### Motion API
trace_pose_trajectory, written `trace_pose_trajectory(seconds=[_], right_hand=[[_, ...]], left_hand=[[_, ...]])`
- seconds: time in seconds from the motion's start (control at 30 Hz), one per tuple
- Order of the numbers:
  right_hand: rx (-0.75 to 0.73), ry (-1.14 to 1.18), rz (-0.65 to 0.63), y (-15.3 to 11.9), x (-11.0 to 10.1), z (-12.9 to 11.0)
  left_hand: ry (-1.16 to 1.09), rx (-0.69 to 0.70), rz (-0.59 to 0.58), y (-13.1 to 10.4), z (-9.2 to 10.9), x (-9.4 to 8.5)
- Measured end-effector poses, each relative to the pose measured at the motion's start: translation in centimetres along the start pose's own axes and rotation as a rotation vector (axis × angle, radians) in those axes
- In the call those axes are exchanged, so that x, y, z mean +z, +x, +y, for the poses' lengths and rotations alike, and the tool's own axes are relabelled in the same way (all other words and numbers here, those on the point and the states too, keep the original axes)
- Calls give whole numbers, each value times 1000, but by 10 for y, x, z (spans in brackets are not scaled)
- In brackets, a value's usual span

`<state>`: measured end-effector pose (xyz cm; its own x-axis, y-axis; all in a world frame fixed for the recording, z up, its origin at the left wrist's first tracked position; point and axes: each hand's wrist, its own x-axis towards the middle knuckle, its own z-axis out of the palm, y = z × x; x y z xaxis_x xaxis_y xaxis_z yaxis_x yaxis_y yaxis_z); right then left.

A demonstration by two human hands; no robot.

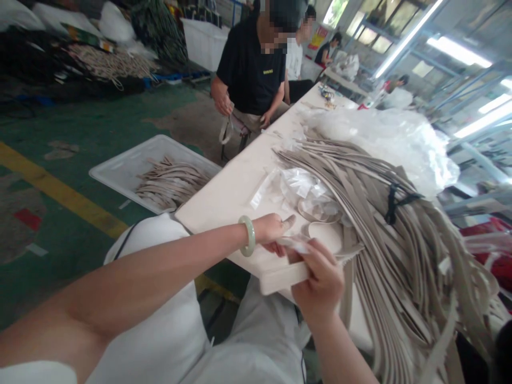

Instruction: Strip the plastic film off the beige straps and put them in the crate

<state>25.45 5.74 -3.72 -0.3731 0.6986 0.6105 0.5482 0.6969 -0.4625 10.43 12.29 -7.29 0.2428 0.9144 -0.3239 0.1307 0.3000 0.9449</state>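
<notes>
Cream tabletop [224, 197], set diagonally before you. Along its right side, a large bundle of taupe strips [380, 213] trails toward you; clear plastic sheeting [384, 141] is heaped beyond it. Left of the table, a white crate [114, 169] contains shorter strips [172, 184]. Your right hand [322, 277] is closed on a beige strip [291, 243], which lies between your two hands just above the table's near edge. Your left hand [272, 228], fingers curled, grips the same strip; blur obscures the exact contact. A pale green bangle [248, 236] encircles your left wrist.
</notes>
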Motion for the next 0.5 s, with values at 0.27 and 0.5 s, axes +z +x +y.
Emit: trace_pose_trajectory(seconds=[0.27,0.5], right_hand=[[490,354,-7,19,-15,13],[754,789,-201,-11,45,8]], left_hand=[[-126,723,-133,-37,57,-38],[-190,516,124,-36,40,-17]])
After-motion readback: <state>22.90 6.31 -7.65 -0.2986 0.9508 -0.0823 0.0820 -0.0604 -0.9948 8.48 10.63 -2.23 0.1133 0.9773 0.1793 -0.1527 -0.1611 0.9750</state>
